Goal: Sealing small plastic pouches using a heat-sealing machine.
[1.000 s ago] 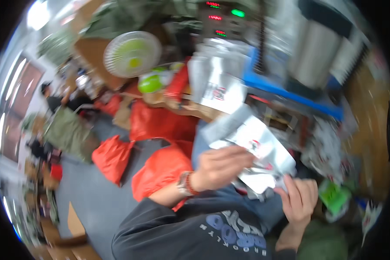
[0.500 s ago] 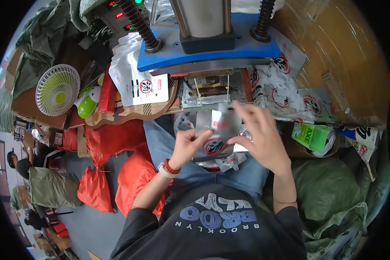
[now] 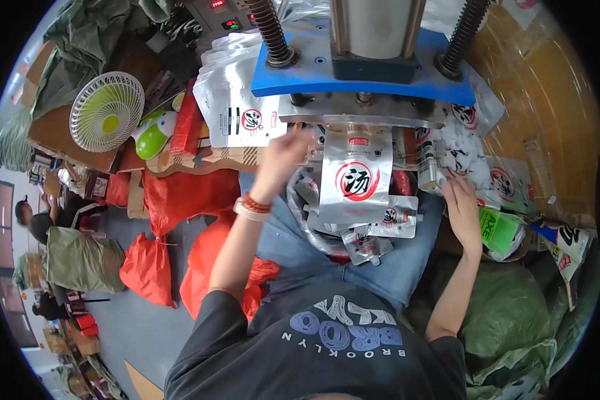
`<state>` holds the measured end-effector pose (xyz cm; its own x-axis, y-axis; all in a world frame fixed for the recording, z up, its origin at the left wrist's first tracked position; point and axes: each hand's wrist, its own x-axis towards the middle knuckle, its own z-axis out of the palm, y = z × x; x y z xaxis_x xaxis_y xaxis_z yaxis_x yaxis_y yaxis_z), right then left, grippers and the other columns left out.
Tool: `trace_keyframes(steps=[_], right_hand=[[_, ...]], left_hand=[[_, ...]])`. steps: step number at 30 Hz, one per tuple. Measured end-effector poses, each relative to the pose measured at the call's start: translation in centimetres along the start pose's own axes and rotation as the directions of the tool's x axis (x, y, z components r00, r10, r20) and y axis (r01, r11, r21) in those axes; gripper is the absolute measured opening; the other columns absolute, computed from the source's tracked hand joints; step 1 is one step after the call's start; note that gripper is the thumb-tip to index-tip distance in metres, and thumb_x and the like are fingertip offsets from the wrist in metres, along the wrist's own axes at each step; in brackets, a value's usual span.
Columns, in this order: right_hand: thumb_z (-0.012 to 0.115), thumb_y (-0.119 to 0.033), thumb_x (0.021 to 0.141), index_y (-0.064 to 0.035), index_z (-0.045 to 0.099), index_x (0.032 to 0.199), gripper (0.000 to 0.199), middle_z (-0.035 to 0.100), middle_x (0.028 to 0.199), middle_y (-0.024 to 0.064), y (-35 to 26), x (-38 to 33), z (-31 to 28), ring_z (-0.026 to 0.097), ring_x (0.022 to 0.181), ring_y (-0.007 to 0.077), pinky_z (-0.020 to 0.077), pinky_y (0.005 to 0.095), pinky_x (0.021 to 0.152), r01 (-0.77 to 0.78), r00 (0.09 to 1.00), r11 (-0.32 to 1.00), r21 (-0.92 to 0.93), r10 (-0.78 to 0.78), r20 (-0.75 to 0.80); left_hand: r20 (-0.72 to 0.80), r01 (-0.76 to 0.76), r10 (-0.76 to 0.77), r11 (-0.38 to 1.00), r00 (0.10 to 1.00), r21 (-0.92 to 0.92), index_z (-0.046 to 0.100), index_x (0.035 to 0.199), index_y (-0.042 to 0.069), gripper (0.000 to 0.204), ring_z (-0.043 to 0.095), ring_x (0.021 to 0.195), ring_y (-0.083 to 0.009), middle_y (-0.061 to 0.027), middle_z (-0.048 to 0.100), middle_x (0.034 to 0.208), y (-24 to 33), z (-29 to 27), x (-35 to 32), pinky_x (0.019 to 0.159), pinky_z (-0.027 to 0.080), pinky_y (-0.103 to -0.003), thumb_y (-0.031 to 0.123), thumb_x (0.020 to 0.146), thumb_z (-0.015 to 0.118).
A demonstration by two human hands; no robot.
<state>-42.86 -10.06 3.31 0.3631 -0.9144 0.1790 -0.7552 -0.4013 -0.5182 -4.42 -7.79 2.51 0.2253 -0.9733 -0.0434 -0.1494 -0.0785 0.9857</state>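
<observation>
A silver spouted pouch (image 3: 357,177) with a red round mark hangs upright under the metal jaw of a press with a blue plate (image 3: 353,77). My left hand (image 3: 283,157), a bead bracelet on its wrist, is raised to the pouch's upper left corner and grips it there; the hand is blurred. My right hand (image 3: 461,203) lies with fingers apart at the edge of a heap of pouches (image 3: 457,150) on the right and holds nothing. Several more silver pouches (image 3: 363,237) lie on my lap on blue jeans.
A stack of flat pouches (image 3: 237,100) leans left of the press. A small white and green fan (image 3: 107,110) stands farther left. Red sacks (image 3: 157,263) lie on the grey floor. A green box (image 3: 499,230) and green sacks are at my right. A seated person (image 3: 43,220) is far left.
The view has swung onto the press. My left hand rose from the lap to the press with a pouch. My right hand moved from the lap out to the heap on the right.
</observation>
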Motion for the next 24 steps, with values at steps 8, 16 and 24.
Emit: trace_keyframes(steps=[8, 16, 24], right_hand=[[0.057, -0.022, 0.095, -0.0036, 0.051, 0.128, 0.038, 0.065, 0.091, 0.0179, 0.3, 3.6, 1.2, 0.064, 0.081, 0.0314, 0.0489, 0.0377, 0.076, -0.212, 0.974, 0.973, 0.091, 0.218, -0.064], [0.065, -0.013, 0.089, 0.0020, 0.060, 0.117, 0.032, 0.060, 0.071, 0.0049, 0.5, 4.9, 0.4, 0.053, 0.062, 0.0165, 0.0432, 0.0335, 0.058, 0.001, 0.987, 1.000, 0.027, 0.004, -0.163], [0.058, 0.000, 0.092, 0.0024, 0.053, 0.125, 0.034, 0.064, 0.111, 0.0120, -9.1, -1.7, -1.1, 0.061, 0.092, 0.0149, 0.0482, 0.0292, 0.086, 0.138, 0.954, 0.520, 0.843, 0.160, -0.255]], left_hand=[[0.149, -0.357, 0.499, 0.353, 0.854, 0.865, 0.062, 0.120, 0.006, 0.043, 0.064, 0.098, -0.0255, -0.0146, 0.065, 0.109, -5.4, -7.2, -4.3, 0.082, 0.050, -0.034, 0.012, 0.078, 0.071], [-0.199, -0.336, 0.493, 0.787, 0.847, 0.518, 0.073, 0.098, 0.004, 0.045, 0.071, 0.084, -0.0202, -0.0126, 0.072, 0.091, 1.5, -2.0, -11.3, 0.071, 0.054, -0.026, -0.020, 0.064, 0.056], [0.005, -0.490, 0.651, 0.566, 0.759, 0.662, 0.072, 0.094, 0.003, 0.039, 0.070, 0.094, -0.0244, -0.0087, 0.073, 0.096, 4.4, 0.5, -12.0, 0.079, 0.056, -0.032, -0.016, 0.063, 0.058]])
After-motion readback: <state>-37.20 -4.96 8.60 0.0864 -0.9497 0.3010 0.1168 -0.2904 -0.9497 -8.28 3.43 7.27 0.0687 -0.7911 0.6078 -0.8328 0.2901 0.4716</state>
